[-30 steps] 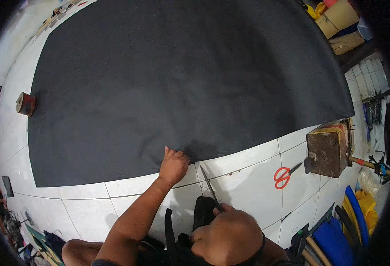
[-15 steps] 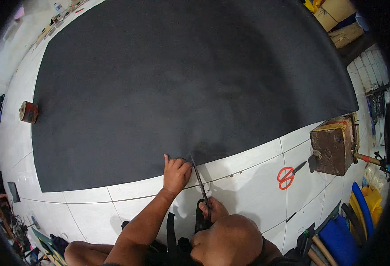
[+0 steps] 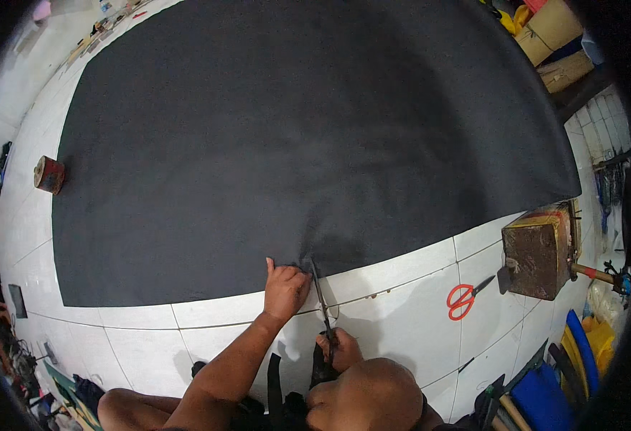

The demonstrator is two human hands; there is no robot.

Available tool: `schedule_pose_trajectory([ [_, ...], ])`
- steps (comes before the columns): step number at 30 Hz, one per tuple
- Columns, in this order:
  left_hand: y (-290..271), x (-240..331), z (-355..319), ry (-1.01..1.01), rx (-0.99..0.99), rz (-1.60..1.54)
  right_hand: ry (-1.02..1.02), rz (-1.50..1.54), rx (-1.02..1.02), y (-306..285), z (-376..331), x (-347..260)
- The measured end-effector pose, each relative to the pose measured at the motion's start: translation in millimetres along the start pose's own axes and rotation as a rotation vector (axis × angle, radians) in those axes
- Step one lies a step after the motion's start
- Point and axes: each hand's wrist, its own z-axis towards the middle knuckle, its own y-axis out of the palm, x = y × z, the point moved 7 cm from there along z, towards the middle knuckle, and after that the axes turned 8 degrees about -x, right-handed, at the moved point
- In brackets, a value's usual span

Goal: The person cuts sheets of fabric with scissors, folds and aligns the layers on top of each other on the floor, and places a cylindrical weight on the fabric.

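Observation:
A large black sheet (image 3: 272, 151), likely leather or fabric, lies spread over the floor. My left hand (image 3: 287, 292) grips its near edge, with most fingers curled and one digit sticking up at the left. Close beside it, my right hand (image 3: 343, 350) is closed round the handles of long dark scissors (image 3: 320, 291). Their blades point away from me and meet the sheet's near edge just right of my left fingers. How far the blades are apart is too fine to tell. My right palm is partly hidden.
Red-handled scissors (image 3: 462, 302) lie on the white tiles (image 3: 394, 316) to the right. A brown box-like block (image 3: 538, 251) stands by the sheet's right corner. A rusty can (image 3: 48, 175) sits at its left edge. Blue and yellow items (image 3: 545, 395) crowd the lower right.
The view has shifted slightly. The sheet near the scissors' tips looks a little more creased. Both hands keep their grips in nearly the same place.

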Motion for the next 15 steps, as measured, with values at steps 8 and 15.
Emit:
schedule_pose_trajectory([
  [8,-5.6,0.1,1.2,0.008,-0.016,-0.047,-0.135,-0.056,0.018,-7.1,30.4,-1.2],
  [15,-1.2,-3.0,-3.4,0.009,-0.036,-0.061,-0.216,-0.145,0.049,-5.7,41.6,-13.6],
])
